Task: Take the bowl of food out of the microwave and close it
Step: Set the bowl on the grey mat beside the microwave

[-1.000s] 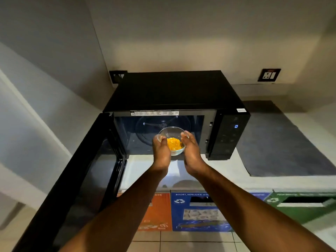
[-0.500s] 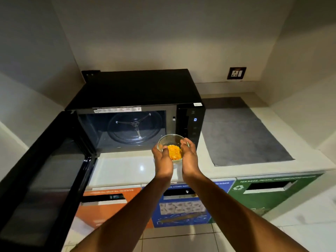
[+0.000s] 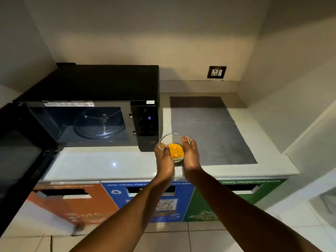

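A clear glass bowl (image 3: 172, 140) with yellow-orange food (image 3: 175, 150) is held between my two hands, outside the microwave and to the right of its control panel, above the white counter. My left hand (image 3: 164, 159) grips its left side and my right hand (image 3: 190, 155) its right side. The black microwave (image 3: 101, 84) stands at the left of the counter. Its door (image 3: 21, 151) is swung wide open to the left. Inside, only the glass turntable (image 3: 101, 124) shows.
A grey mat (image 3: 209, 131) lies on the white counter (image 3: 101, 166) right of the microwave. A wall socket (image 3: 216, 72) is behind it. Orange, blue and green recycling bins (image 3: 158, 200) sit under the counter. Walls close in on both sides.
Both hands have carried the bowl out of the microwave opening and to the right, past the control panel. The view has shifted right; the door stays open.
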A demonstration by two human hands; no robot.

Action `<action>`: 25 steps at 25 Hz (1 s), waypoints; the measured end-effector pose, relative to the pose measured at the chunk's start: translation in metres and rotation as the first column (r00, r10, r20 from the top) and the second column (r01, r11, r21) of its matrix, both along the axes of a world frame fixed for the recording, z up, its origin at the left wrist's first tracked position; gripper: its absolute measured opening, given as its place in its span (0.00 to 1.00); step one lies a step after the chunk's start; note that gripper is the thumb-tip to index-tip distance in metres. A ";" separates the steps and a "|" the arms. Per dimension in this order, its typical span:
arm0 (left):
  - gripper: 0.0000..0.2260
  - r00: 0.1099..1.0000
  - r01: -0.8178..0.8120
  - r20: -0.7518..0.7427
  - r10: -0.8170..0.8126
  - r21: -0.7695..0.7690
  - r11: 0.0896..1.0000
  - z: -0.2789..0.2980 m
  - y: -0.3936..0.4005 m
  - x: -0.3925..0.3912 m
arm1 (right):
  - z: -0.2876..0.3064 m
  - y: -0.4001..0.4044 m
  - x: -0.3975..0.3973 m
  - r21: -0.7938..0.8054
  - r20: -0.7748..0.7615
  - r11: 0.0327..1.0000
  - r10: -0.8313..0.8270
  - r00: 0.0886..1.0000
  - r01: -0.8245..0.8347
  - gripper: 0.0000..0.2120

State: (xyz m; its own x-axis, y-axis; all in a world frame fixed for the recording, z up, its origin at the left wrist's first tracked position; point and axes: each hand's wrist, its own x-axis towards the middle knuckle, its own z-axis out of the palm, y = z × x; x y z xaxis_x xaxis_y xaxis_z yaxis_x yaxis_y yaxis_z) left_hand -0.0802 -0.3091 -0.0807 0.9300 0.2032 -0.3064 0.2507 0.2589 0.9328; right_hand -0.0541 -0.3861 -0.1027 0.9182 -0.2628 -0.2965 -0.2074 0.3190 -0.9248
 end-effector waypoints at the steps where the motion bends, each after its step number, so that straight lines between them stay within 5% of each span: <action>1: 0.20 1.000 0.015 -0.005 -0.015 -0.018 1.000 0.001 -0.013 0.005 | 0.002 -0.013 0.005 0.008 -0.002 1.000 0.000 1.000 0.000 0.17; 10: 0.20 0.991 0.117 -0.042 -0.127 -0.180 0.977 -0.009 -0.090 0.080 | -0.009 -0.100 0.072 0.051 0.001 0.990 -0.132 0.991 0.131 0.15; 25: 0.24 0.955 0.222 -0.171 -0.240 -0.119 0.968 -0.075 -0.139 0.188 | -0.069 -0.158 0.170 -0.095 0.060 0.971 -0.213 0.975 0.218 0.17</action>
State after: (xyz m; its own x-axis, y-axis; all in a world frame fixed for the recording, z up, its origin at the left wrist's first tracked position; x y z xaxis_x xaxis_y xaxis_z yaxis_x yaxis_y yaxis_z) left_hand 0.1078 -0.4485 -0.1555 0.8742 -0.0497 -0.4830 0.4782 0.2606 0.8387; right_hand 0.1161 -0.5437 -0.1713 0.8495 -0.4819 -0.2148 -0.0980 0.2561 -0.9617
